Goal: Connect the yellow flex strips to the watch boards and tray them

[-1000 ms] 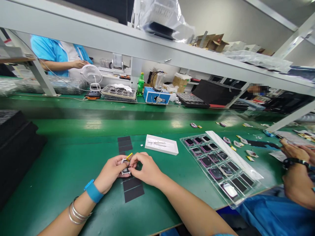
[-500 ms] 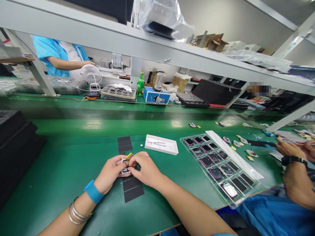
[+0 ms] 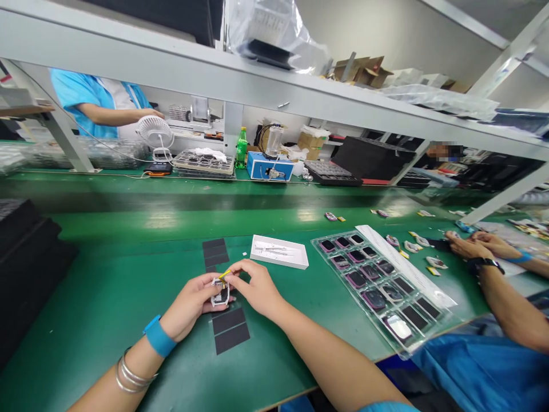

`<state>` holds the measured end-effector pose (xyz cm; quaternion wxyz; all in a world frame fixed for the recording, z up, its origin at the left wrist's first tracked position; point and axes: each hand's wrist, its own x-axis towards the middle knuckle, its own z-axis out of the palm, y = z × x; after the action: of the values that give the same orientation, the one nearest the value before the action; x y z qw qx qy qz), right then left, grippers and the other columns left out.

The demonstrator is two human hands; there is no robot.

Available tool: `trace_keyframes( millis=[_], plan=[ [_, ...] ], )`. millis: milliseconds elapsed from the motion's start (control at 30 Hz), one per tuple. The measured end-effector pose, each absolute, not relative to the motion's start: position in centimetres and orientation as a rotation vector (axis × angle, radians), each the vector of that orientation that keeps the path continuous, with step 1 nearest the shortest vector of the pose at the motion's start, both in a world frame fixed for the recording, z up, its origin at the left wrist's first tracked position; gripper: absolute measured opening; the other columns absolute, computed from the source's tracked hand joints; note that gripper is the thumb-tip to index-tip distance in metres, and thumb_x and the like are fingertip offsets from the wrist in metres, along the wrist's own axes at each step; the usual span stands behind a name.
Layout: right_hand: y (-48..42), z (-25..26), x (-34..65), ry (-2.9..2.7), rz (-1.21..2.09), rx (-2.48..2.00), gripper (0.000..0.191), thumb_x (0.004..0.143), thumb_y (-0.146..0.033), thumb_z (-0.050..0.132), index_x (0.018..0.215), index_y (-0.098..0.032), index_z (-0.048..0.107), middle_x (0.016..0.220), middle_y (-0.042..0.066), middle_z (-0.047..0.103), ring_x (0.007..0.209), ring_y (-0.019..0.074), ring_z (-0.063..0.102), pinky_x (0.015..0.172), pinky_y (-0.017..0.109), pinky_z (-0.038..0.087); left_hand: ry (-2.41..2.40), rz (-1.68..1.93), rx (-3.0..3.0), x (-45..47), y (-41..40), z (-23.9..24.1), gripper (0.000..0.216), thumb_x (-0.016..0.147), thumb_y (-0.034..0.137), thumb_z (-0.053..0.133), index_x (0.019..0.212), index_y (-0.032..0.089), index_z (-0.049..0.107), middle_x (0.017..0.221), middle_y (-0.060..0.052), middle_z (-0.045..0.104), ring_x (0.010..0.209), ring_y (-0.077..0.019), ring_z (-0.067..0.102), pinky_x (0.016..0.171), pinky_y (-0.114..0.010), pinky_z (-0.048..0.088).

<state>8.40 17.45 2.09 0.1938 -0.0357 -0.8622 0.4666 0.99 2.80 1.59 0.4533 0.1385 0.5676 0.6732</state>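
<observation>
Drawn slightly apart now, my left grip (image 3: 189,300) and right grip (image 3: 255,289) show more of the small white frame (image 3: 220,294) over the green counter (image 3: 128,286).

My left grip is closed on that frame, which sits just above the black pads (image 3: 230,335). My right fingertips (image 3: 230,273) pinch a thin yellow strip (image 3: 223,275), its end touching the frame. A white tray (image 3: 278,252) lies just beyond my hands, and a clear blister tray (image 3: 422,337) of dark-screened devices lies to their right. Farther right, a co-worker's hands (image 3: 469,247) work over small scattered parts.
</observation>
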Motion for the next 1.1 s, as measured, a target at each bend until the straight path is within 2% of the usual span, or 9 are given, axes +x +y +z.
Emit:
trace_keyframes(
  millis=[100, 300, 433, 567, 667, 767, 900, 1033, 1100],
  plan=[
    [17.1, 2.1, 8.5, -2.394, 1.180, -0.079, 0.005, 0.079, -0.018, 0.060, 0.082, -0.020, 0.063, 0.080, 0.000, 0.063, 0.081, 0.0145, 0.057, 0.077, 0.027, 0.043, 1.319, 1.708, 0.322, 1.0, 2.8, 1.8, 0.032, 0.064, 0.023, 0.072, 0.095, 0.016, 0.064, 0.088, -0.006, 0.068, 0.085, -0.0196, 0.063, 0.078, -0.032, 0.050],
    [16.6, 1.6, 8.4, -2.363, 1.106, 0.030, 0.005, 0.079, -0.020, 0.062, 0.082, -0.021, 0.066, 0.082, 0.000, 0.068, 0.080, 0.0148, 0.058, 0.081, 0.030, 0.042, 1.433, 1.675, 0.319, 1.1, 3.1, 1.5, 0.028, 0.061, 0.027, 0.074, 0.084, 0.016, 0.062, 0.073, -0.004, 0.067, 0.073, -0.0179, 0.064, 0.068, -0.029, 0.051],
    [16.5, 1.4, 8.3, -2.404, 1.030, 0.171, 0.014, 0.086, -0.021, 0.054, 0.093, -0.023, 0.066, 0.090, 0.000, 0.069, 0.081, 0.0144, 0.060, 0.085, 0.032, 0.040, 1.405, 1.691, 0.278, 1.1, 3.1, 1.3, 0.025, 0.065, 0.026, 0.071, 0.086, 0.016, 0.063, 0.076, -0.004, 0.068, 0.072, -0.0169, 0.064, 0.068, -0.029, 0.052],
    [16.5, 1.3, 8.5, -2.423, 0.776, 0.268, 0.020, 0.089, -0.019, 0.048, 0.099, -0.023, 0.065, 0.086, 0.001, 0.069, 0.077, 0.0140, 0.057, 0.091, 0.036, 0.036, 1.292, 1.747, 0.216, 1.0, 2.9, 1.2, 0.013, 0.068, 0.017, 0.066, 0.081, 0.015, 0.066, 0.073, -0.003, 0.067, 0.070, -0.0150, 0.063, 0.072, -0.031, 0.053],
    [16.4, 1.3, 8.7, -2.432, 0.573, 0.307, 0.020, 0.089, -0.017, 0.047, 0.095, -0.023, 0.065, 0.088, 0.001, 0.069, 0.077, 0.0142, 0.055, 0.097, 0.039, 0.030, 1.105, 1.799, 0.170, 0.7, 2.8, 1.0, 0.023, 0.067, 0.007, 0.058, 0.087, 0.014, 0.067, 0.079, -0.004, 0.068, 0.074, -0.0144, 0.063, 0.080, -0.032, 0.052],
    [16.3, 1.2, 8.7, -2.477, 0.448, 0.345, 0.021, 0.087, -0.014, 0.048, 0.094, -0.025, 0.064, 0.093, 0.000, 0.068, 0.080, 0.0153, 0.053, 0.099, 0.042, 0.027, 0.966, 1.832, 0.081, 0.2, 2.6, 0.8, 0.028, 0.069, 0.005, 0.053, 0.092, 0.011, 0.068, 0.087, -0.007, 0.069, 0.077, -0.0146, 0.064, 0.081, -0.030, 0.051],
    [16.5, 1.2, 8.6, -2.518, 0.528, 0.343, 0.020, 0.086, -0.014, 0.051, 0.095, -0.026, 0.064, 0.100, 0.000, 0.066, 0.085, 0.0164, 0.052, 0.097, 0.041, 0.031, 0.967, 1.861, 0.058, -0.2, 2.7, 1.0, 0.024, 0.075, 0.009, 0.054, 0.095, 0.010, 0.067, 0.090, -0.009, 0.070, 0.081, -0.0161, 0.064, 0.081, -0.029, 0.051],
    [16.8, 1.5, 8.5, -2.475, 0.826, 0.218, 0.014, 0.082, -0.016, 0.059, 0.092, -0.023, 0.064, 0.098, 0.003, 0.061, 0.093, 0.0169, 0.052, 0.092, 0.037, 0.039, 1.041, 1.856, 0.215, -0.1, 2.6, 1.2, 0.028, 0.076, 0.015, 0.061, 0.104, 0.014, 0.064, 0.100, -0.009, 0.068, 0.087, -0.0169, 0.064, 0.085, -0.030, 0.049],
    [16.9, 1.5, 8.5, -2.431, 1.019, 0.112, 0.024, 0.075, -0.014, 0.065, 0.097, -0.022, 0.061, 0.105, 0.005, 0.056, 0.102, 0.0177, 0.050, 0.094, 0.037, 0.039, 1.101, 1.841, 0.304, 0.1, 2.5, 1.4, 0.034, 0.076, 0.018, 0.064, 0.109, 0.017, 0.061, 0.105, -0.009, 0.067, 0.092, -0.0184, 0.062, 0.087, -0.031, 0.048]
  ],
)
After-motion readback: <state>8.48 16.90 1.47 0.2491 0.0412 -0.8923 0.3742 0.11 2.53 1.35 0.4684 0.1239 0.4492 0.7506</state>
